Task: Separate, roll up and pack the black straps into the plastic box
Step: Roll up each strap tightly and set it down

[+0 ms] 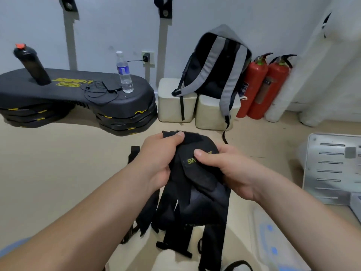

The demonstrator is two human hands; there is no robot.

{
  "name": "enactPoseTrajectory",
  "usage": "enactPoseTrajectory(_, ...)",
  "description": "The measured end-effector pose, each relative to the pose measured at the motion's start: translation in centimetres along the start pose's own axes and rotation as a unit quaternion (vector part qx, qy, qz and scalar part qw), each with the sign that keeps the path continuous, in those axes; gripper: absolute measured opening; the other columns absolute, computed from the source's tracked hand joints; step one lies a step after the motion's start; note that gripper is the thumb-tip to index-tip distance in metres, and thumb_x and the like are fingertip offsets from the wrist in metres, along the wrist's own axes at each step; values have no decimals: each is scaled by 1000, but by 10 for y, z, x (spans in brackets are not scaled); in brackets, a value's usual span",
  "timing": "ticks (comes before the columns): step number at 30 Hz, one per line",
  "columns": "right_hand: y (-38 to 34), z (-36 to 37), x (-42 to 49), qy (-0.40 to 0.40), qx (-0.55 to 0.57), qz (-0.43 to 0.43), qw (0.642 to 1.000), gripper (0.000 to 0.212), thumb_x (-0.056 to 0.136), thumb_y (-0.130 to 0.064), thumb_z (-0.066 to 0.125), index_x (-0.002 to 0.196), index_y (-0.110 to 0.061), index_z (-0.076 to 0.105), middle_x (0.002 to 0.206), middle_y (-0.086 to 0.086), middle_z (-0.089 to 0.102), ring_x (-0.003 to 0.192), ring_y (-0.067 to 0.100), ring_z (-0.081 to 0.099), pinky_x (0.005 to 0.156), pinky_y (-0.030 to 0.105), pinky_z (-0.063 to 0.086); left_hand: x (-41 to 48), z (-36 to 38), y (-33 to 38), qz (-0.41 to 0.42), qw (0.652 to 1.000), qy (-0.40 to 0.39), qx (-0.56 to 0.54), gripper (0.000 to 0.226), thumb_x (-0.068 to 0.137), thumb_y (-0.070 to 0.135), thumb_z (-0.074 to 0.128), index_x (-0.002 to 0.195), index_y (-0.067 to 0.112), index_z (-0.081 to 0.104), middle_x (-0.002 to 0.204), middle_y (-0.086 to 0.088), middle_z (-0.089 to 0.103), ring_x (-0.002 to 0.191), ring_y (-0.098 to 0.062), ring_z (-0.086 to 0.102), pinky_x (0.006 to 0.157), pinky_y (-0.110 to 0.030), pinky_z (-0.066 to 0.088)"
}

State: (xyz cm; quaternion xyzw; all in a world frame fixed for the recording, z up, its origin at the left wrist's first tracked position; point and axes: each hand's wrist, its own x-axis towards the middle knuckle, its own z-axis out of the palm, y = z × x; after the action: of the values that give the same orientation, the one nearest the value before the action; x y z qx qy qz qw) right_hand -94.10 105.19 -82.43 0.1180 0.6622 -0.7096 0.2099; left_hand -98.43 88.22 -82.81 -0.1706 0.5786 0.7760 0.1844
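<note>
Dead centre, you hold the black straps (195, 194) bunched in both hands. Your left hand (158, 159) pinches the top fold at the bundle's 11 o'clock, thumb on top. Your right hand (230, 171) grips the lettered pad at 2 o'clock, thumb pressed on the yellow print. Loose ends hang toward 6 o'clock. Backpack (216, 65) at 12, fire extinguishers (261, 85) at 1.

Soft even light, warped blurry edges
</note>
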Motion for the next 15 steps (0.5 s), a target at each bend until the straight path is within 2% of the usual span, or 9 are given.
enactPoseTrajectory(3, 4, -1, 6, 53, 19, -7, 998, 18, 102, -15, 68, 119, -14, 74, 111, 13, 81, 103, 29, 79, 91, 43, 63, 9, -5, -1, 11, 998, -36, 50, 19, 105, 19, 63, 112, 6, 75, 102, -15, 82, 97, -33, 80, 92, -52, 63)
enactPoseTrajectory(5, 2, 2, 9, 94, 48, -14, 994, 15, 103, -13, 67, 116, -14, 74, 105, 13, 82, 94, 27, 80, 78, 40, 65, 10, -12, -2, 69, 975, -35, 209, 27, 105, 38, 61, 104, 15, 75, 96, -6, 81, 95, -25, 78, 93, -48, 63)
enactPoseTrajectory(8, -5, 7, 16, 146, 88, -33, 985, 11, 104, -11, 65, 110, -13, 74, 99, 13, 82, 88, 27, 81, 75, 42, 66, 4, -23, -1, 224, 872, 33, 433, 25, 100, 48, 61, 94, 25, 64, 90, 7, 71, 85, -16, 69, 82, -39, 57)
enactPoseTrajectory(9, -5, 8, 21, 163, 105, -34, 980, 10, 104, -11, 65, 109, -12, 74, 99, 13, 82, 89, 29, 81, 78, 46, 66, -1, -27, 0, 266, 845, 48, 463, 22, 99, 48, 63, 95, 26, 61, 92, 10, 69, 83, -14, 66, 77, -34, 54)
enactPoseTrajectory(10, -4, 10, 24, 178, 124, -30, 976, 10, 105, -13, 65, 110, -12, 73, 100, 15, 82, 90, 32, 81, 79, 50, 66, -7, -30, 1, 296, 831, 54, 468, 22, 98, 47, 66, 94, 27, 58, 92, 11, 67, 80, -11, 64, 72, -31, 50)
enactPoseTrajectory(12, -4, 14, 31, 193, 171, -11, 966, 17, 105, -18, 64, 119, -11, 70, 108, 19, 80, 93, 38, 80, 74, 52, 65, -17, -36, 2, 304, 832, 24, 464, 23, 94, 47, 71, 87, 29, 59, 83, 10, 66, 70, -4, 59, 66, -28, 45)
enactPoseTrajectory(15, -7, 21, 39, 197, 239, 30, 950, 28, 106, -23, 62, 128, -6, 68, 113, 22, 78, 95, 38, 79, 63, 43, 64, -33, -41, -5, 228, 826, -78, 509, 23, 89, 53, 73, 88, 32, 62, 81, 10, 68, 69, -2, 60, 69, -30, 51)
